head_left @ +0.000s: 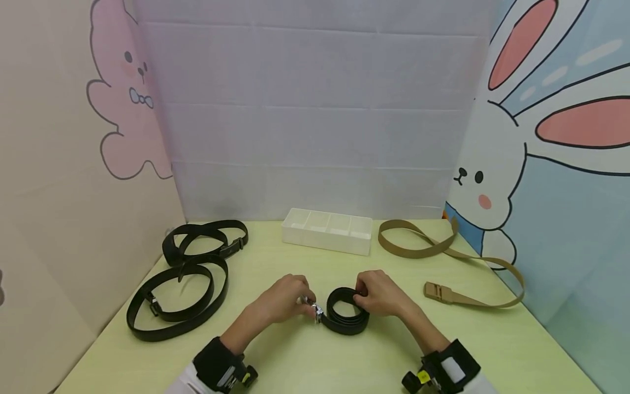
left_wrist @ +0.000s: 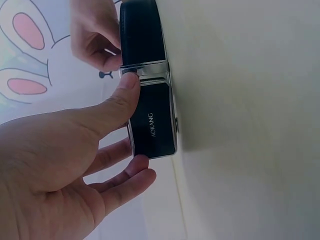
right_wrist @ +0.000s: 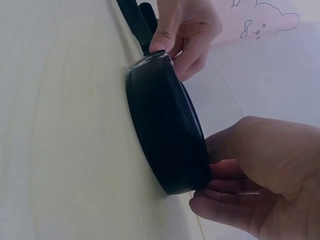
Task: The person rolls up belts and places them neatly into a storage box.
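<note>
Before us lies a pale green table (head_left: 305,355) walled in by cartoon rabbit panels. At its far edge sits a white divider tray (head_left: 327,230), and as far as we can see its four compartments hold nothing. At the near middle of the table rests a rolled black belt (head_left: 347,312), coiled flat on the surface. Our left hand (head_left: 285,299) pinches its buckle (left_wrist: 151,112) (the plate reads AOKANG), thumb curled onto the metal bar and fingers bent beneath. Our right hand (head_left: 380,293) grips the far side of the coil, fingers curled around its edge. To the left lie two loose black belts (head_left: 178,298), looped and overlapping; to the right a tan webbing belt (head_left: 445,273) sprawls toward the wall.
</note>
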Action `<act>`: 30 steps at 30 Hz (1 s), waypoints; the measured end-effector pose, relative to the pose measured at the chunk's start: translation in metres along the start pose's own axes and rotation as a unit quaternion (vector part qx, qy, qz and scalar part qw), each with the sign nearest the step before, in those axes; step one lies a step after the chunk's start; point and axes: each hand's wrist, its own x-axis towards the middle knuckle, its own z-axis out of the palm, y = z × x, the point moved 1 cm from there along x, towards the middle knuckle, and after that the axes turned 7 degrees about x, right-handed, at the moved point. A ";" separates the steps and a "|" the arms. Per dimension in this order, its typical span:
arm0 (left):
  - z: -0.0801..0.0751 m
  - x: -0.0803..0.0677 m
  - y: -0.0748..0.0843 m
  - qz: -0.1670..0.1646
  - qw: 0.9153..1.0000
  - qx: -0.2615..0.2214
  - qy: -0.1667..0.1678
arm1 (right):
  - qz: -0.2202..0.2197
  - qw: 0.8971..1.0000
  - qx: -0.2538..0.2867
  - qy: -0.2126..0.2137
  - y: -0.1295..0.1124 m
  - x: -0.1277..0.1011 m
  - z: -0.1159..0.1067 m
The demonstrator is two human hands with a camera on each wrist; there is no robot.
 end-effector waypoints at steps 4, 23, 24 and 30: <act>0.003 0.002 -0.004 0.011 1.000 -0.014 -0.005 | -0.001 1.000 -0.003 0.001 -0.001 0.000 0.002; 0.017 0.016 -0.001 -0.009 0.996 -0.085 -0.003 | -0.031 0.999 0.024 0.000 -0.004 -0.001 0.003; 0.017 0.017 0.001 -0.004 0.997 -0.081 -0.001 | -0.036 0.999 0.029 0.001 -0.003 -0.001 0.004; 0.022 0.024 0.006 0.001 0.998 -0.064 -0.001 | -0.071 0.997 0.035 0.003 0.011 0.003 0.011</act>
